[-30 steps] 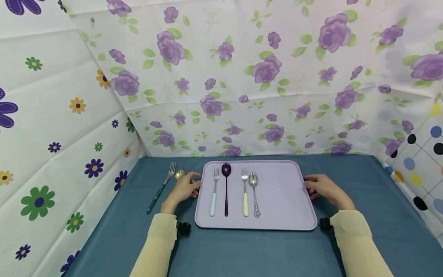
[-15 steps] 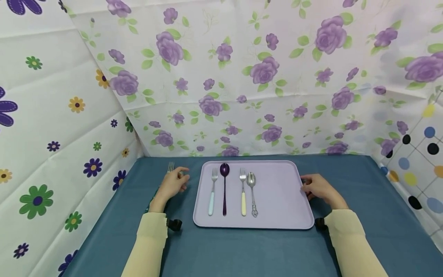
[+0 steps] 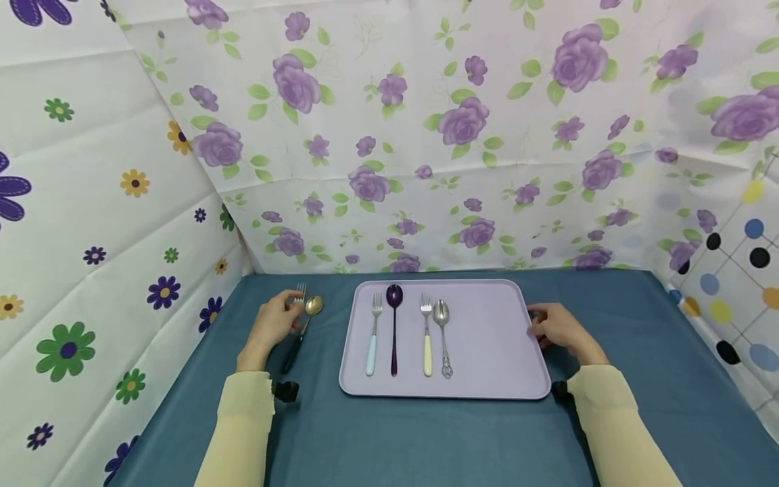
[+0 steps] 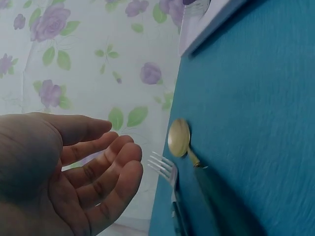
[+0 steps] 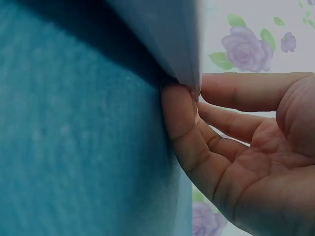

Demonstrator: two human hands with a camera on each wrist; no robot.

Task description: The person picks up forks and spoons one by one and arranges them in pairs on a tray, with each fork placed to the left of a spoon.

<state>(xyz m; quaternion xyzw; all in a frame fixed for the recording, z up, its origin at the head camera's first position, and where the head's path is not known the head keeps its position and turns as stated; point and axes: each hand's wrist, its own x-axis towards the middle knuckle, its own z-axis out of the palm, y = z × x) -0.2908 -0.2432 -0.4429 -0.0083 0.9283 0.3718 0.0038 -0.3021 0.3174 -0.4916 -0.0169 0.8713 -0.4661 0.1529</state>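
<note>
My right hand (image 3: 566, 329) pinches the right rim of a lilac tray (image 3: 493, 338); in the right wrist view its thumb and fingertips (image 5: 178, 110) meet the tray's edge. On the tray lie a light-blue-handled fork (image 3: 371, 352), a purple spoon (image 3: 394, 295), a yellow-handled fork (image 3: 428, 355) and a silver spoon (image 3: 441, 311) with an ornate handle. Left of it, my left hand (image 3: 270, 326) is held loosely curled with nothing in it. Beside it lie a gold spoon (image 4: 178, 137) with a dark green handle and a fork (image 4: 167, 169), partly hidden by the hand in the head view.
A blue-green cloth (image 3: 426, 439) covers the table. Behind it hangs a rose-patterned sheet (image 3: 414, 135). Flowered cloth (image 3: 122, 237) borders the left side, and a dotted sheet (image 3: 736, 284) closes off the right.
My left hand has come off the tray's left rim and moved left, past the gold spoon to the fork, uncovering the spoon. My right hand stays at the right rim.
</note>
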